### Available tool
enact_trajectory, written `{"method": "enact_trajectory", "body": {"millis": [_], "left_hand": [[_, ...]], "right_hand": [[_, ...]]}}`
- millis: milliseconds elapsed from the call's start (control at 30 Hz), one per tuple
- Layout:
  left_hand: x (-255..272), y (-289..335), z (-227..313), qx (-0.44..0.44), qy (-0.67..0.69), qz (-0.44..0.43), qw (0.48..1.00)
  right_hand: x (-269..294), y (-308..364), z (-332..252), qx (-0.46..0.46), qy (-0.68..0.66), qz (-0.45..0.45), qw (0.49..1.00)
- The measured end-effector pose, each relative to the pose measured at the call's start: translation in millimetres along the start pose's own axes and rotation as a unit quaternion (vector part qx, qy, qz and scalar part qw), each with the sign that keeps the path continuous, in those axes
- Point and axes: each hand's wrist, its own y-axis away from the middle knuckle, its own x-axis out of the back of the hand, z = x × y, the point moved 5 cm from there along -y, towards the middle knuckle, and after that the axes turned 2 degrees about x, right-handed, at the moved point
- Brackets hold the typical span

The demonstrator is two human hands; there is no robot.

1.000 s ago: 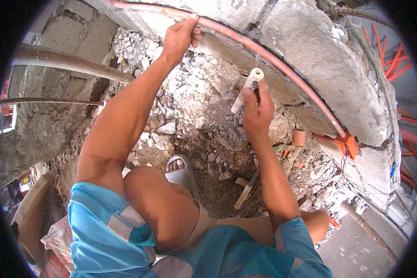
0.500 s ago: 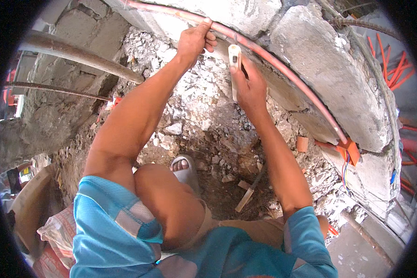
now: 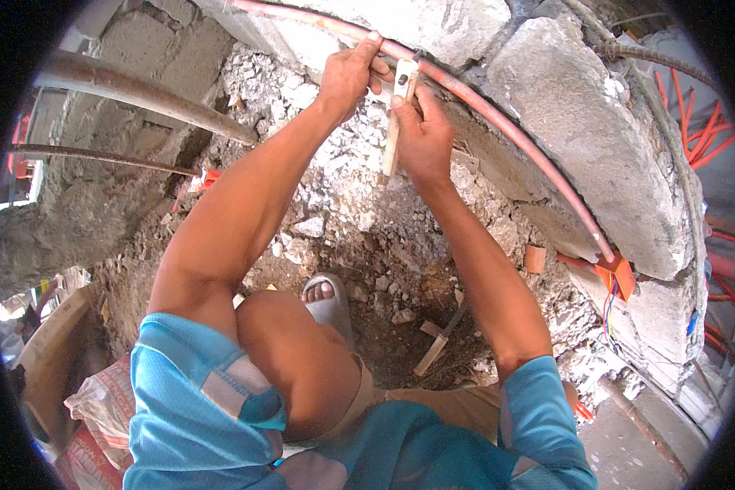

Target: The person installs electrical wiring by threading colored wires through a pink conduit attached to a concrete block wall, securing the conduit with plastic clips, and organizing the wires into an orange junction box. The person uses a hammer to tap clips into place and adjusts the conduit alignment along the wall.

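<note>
A pinkish-orange conduit pipe (image 3: pixel 498 118) curves along the broken concrete block wall into an orange junction box (image 3: pixel 617 278). My left hand (image 3: pixel 347 80) is closed on the pipe's near side, the thumb pressed against it. Beside it, my right hand (image 3: pixel 426 135) grips a pale-handled utility knife (image 3: pixel 393 135), its fingers wrapped round the handle. The knife's upper end meets the pipe just right of my left hand. How far the blade bites into the pipe cannot be made out. Thin coloured wires (image 3: pixel 608 306) hang from the junction box.
Rubble and loose soil (image 3: pixel 367 204) cover the ground between my arms. A flat tool with a pale handle (image 3: pixel 434 351) lies near my foot. A thick metal pipe (image 3: pixel 139 91) and a thin rod (image 3: pixel 106 158) jut in from the left. A printed sack (image 3: pixel 102 408) stands lower left.
My right hand has shifted left and slightly upward, bringing the tilted knife closer to my left hand and the pipe. My left hand keeps its hold on the pipe.
</note>
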Motion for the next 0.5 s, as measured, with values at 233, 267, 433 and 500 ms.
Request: {"method": "enact_trajectory", "body": {"millis": [233, 267, 433, 500], "left_hand": [[4, 0, 6, 0.071, 0.052, -0.003, 0.996], [3, -2, 6, 0.069, 0.07, -0.006, 0.995], [-9, 1, 14, 0.071, 0.084, 0.025, 0.994], [-13, 1, 18, 0.079, 0.075, 0.042, 0.993]], "right_hand": [[-22, -2, -1, -0.001, -0.11, -0.015, 0.994], [-25, -4, 3, 0.006, -0.129, -0.019, 0.991], [-17, -12, 24, -0.026, -0.173, -0.038, 0.984], [-15, -16, 30, -0.011, -0.165, -0.048, 0.985]]}}
